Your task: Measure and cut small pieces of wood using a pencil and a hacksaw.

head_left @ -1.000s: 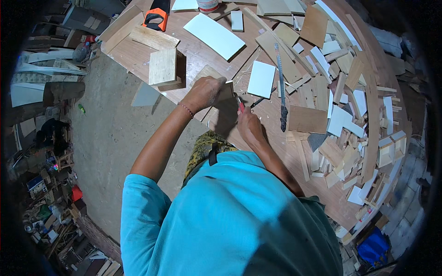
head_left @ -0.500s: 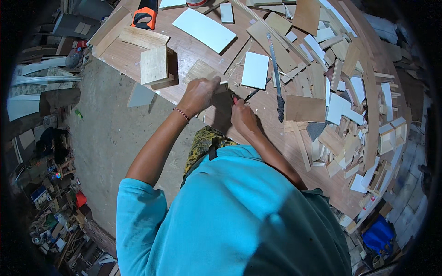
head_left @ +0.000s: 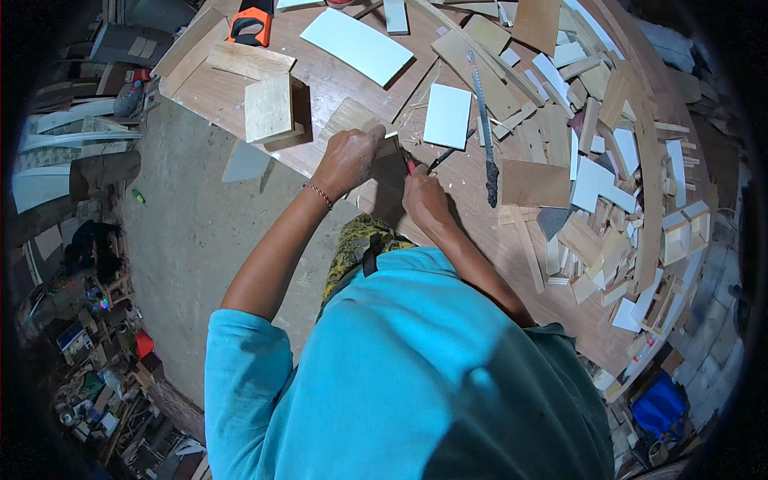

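nearest, right hand [head_left: 424, 200] pinched around a red pencil [head_left: 410, 166], tip down on the small wood piece [head_left: 360, 120] as if to mark it, with the left hand [head_left: 349, 157] just left of it clamped over that piece, apparently pressing it flat on the workbench [head_left: 480, 232] so it cannot slide. a little farther, a white square panel [head_left: 447, 116] and a long dark saw blade [head_left: 483, 132] to the right, laid within reach; scattered offcuts [head_left: 608, 208] heaped right. farthest, a white board [head_left: 356, 46] and an orange-handled saw [head_left: 250, 24] at the left edge.
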